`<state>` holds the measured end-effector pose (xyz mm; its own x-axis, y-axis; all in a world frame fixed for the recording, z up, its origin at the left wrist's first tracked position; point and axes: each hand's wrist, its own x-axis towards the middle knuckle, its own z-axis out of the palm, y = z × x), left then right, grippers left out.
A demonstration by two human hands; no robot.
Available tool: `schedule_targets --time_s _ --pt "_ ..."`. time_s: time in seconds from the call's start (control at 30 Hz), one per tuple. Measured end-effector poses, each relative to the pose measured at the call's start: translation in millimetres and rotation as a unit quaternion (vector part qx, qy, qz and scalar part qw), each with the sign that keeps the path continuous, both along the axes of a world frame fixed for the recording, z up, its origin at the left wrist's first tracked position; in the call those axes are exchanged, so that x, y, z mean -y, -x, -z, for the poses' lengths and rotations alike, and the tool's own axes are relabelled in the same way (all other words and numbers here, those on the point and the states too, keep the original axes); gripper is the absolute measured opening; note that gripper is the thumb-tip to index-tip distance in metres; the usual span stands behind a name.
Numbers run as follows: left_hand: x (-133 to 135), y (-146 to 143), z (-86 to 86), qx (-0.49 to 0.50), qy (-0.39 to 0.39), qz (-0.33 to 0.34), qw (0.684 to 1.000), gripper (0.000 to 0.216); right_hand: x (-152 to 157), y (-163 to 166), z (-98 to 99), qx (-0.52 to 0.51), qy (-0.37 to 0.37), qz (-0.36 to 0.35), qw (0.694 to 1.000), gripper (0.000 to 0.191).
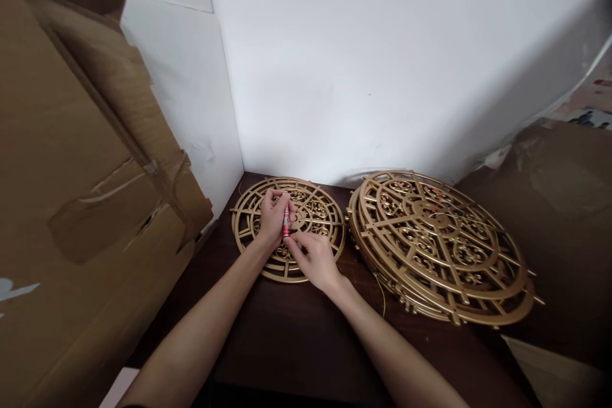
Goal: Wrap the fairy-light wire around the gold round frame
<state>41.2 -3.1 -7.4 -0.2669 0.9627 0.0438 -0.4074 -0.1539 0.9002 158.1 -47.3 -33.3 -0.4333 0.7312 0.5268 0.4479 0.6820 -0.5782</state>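
Note:
Over the single gold openwork disc [287, 278], both hands meet at a small red cylinder [286, 222] with a pale printed label. It looks like a battery or a small tube; I cannot tell which. My left hand [273, 217] is closed round its upper end, fingertips curled at the top. The thumb and forefinger of my right hand [315, 258] pinch at its lower end. The disc lies flat on a dark brown table [296, 338], its scrollwork centre partly hidden by my hands.
To the right stands a stack of larger-looking gold discs [444, 242], some rods jutting past the rim. A thin yellow wire [382, 296] hangs from it. Cardboard [86, 191] rises on the left, a white wall [358, 64] behind, and a brown box [564, 204] at the far right.

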Motion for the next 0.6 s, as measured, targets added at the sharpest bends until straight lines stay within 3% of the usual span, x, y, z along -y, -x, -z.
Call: schedule_targets --time_s 0.4,0.6 --pt "-1.7 -1.5 1.3 -0.023 0.003 -0.008 1.0 0.025 1.1 2.1 -0.2 0.009 -0.007 0.034 0.999 0.032" --pt "-2.7 2.0 -0.3 -0.024 0.005 0.01 1.0 0.025 -0.2 1.2 -2.0 -0.044 0.042 0.019 0.998 0.028"
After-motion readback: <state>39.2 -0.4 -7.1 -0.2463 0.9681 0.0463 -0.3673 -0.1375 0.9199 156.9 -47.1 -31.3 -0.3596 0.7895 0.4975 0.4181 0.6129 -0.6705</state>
